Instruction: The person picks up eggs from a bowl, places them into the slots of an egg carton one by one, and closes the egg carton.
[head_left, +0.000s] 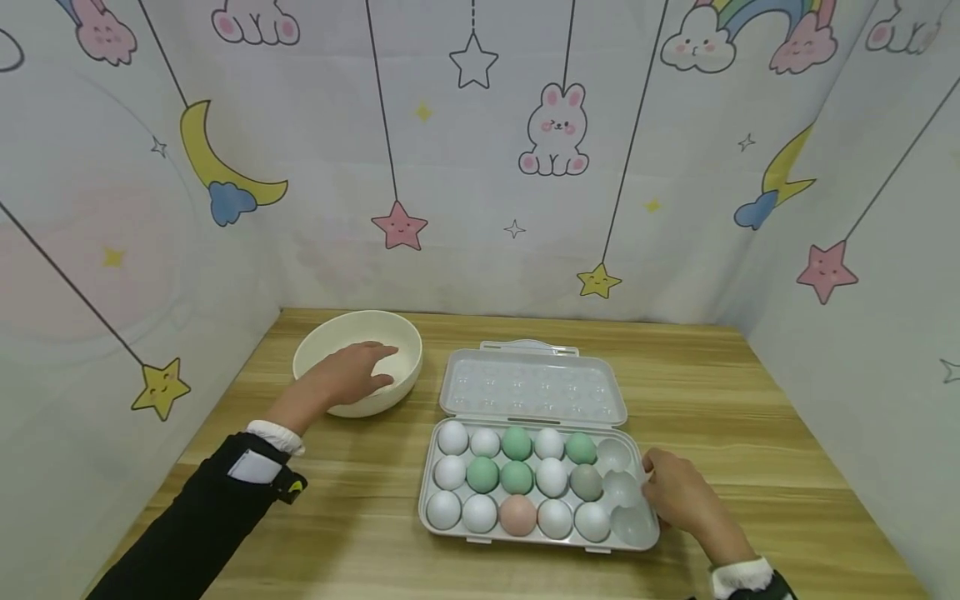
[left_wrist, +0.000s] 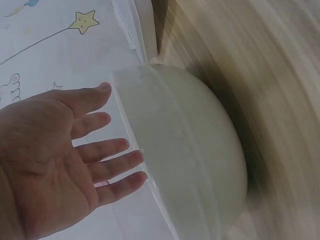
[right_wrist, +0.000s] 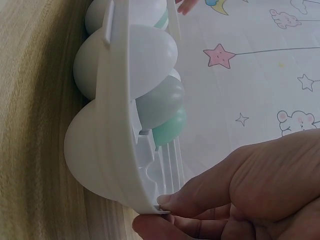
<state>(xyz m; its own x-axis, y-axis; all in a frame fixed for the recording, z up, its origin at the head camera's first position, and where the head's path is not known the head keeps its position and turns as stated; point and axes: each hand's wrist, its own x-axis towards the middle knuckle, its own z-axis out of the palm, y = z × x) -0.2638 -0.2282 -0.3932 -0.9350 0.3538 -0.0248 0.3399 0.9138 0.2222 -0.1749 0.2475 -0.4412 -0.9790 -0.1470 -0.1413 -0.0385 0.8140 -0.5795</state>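
Observation:
My left hand (head_left: 348, 375) reaches over the cream bowl (head_left: 410, 358) at the back left, fingers spread and holding nothing. In the left wrist view its fingertips come right up to the bowl's rim (left_wrist: 131, 135). The white egg carton (head_left: 540, 542) lies with its clear lid (head_left: 532, 387) folded back. White, green, greyish and one pinkish egg (head_left: 517, 515) sit in its cups; the rightmost column shows bare hollows. My right hand (head_left: 682, 496) pinches the carton's right end between thumb and fingers, seen closely at the carton rim (right_wrist: 130, 125) in the right wrist view.
The wooden table (head_left: 750, 417) bears the bowl and the carton. Printed fabric walls (head_left: 465, 167) with stars and bunnies enclose its back and sides. The raised lid stretches behind the eggs, just right of the bowl.

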